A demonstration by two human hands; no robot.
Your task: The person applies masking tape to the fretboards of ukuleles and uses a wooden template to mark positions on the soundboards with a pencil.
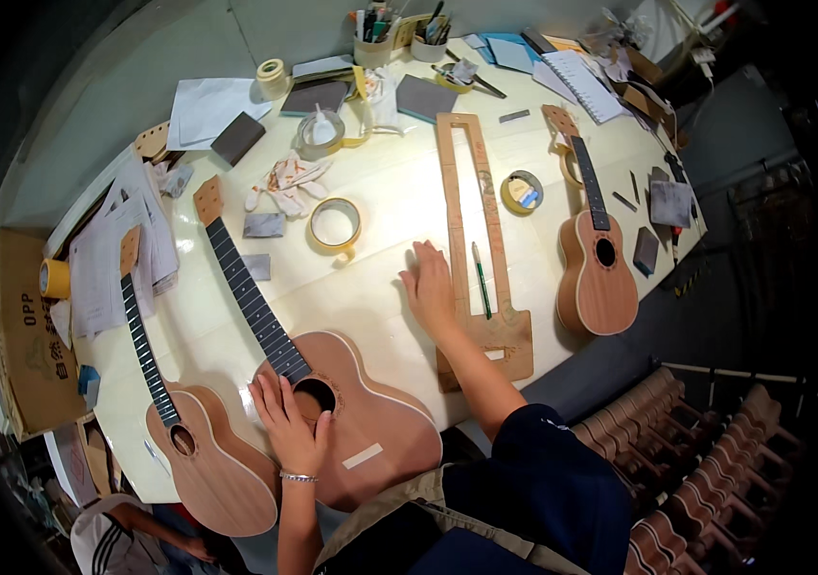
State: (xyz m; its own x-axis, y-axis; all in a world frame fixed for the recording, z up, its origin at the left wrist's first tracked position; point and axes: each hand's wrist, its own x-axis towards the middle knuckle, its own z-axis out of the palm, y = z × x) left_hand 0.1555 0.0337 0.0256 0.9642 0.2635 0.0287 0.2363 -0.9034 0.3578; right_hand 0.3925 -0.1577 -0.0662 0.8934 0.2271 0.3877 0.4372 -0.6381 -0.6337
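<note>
My left hand (292, 431) lies on a bare-wood guitar (380, 407), its fingers stretched over the soundboard and the fretboard's end beside the sound hole. A pale strip (363, 455) sits on the guitar's top, where a bridge would be. My right hand (431, 287) is over the white table with fingers apart and nothing in them, just left of a long wooden template (514, 331) with a slot. Inside the template's outline lies a green pencil (482, 280). A smaller unfinished ukulele (222, 479) lies to the left; another ukulele (596, 287) lies at the right.
Tape rolls (335, 225), white gloves (289, 182), sanding blocks (238, 139) and papers (126, 244) are scattered about the table. Pen cups (373, 50) stand at the back. A cardboard box (35, 335) is at the left. Rows of curved wooden instrument sides (706, 470) stand lower right. Another person (107, 537) is at lower left.
</note>
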